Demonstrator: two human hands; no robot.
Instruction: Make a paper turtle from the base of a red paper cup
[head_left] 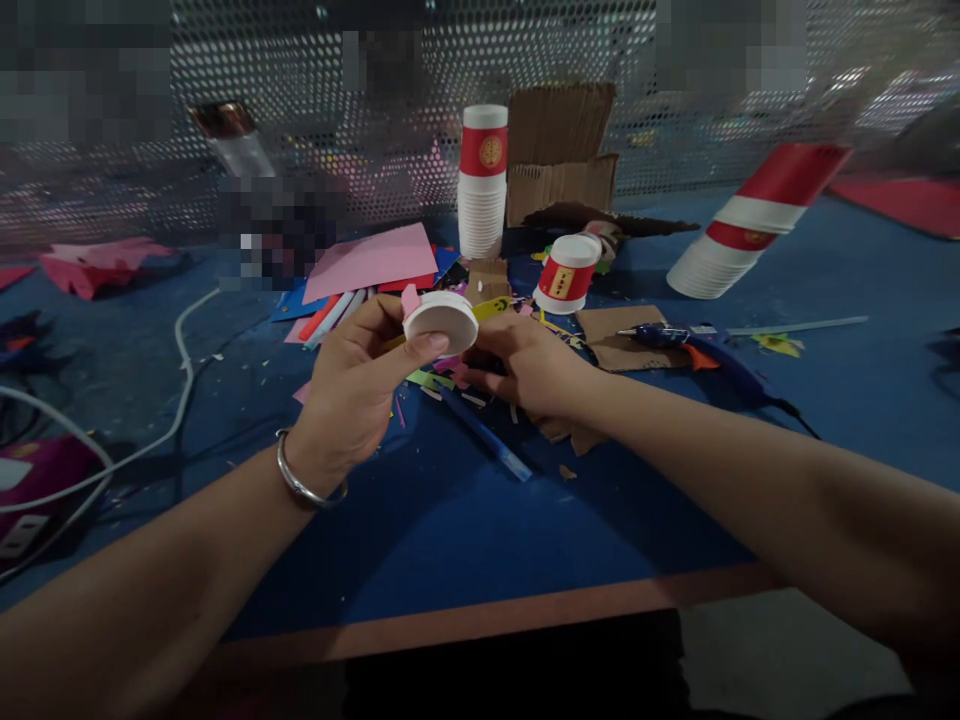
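My left hand (349, 385) is closed around a white paper cup (442, 328) with its round base turned towards me and the thumb across the base's edge. A small pink paper piece (409, 297) sticks up at the cup's upper left. On its right side shows a yellow strip with a smiley face (493, 308). My right hand (536, 365) is beside the cup, fingers curled; its fingertips are partly behind the cup, and what they grip is hidden. Paper scraps (442, 378) and a blue pen (487, 435) lie below the hands.
Stacked paper cups (481, 215) stand at the back, another stack (720, 250) leans right. A red-and-white cup (566, 275) sits upside down. A blue glue gun (697, 350) rests on cardboard (600, 325). Pink paper sheets (375, 262) lie left; a white cable (184, 350) crosses the table.
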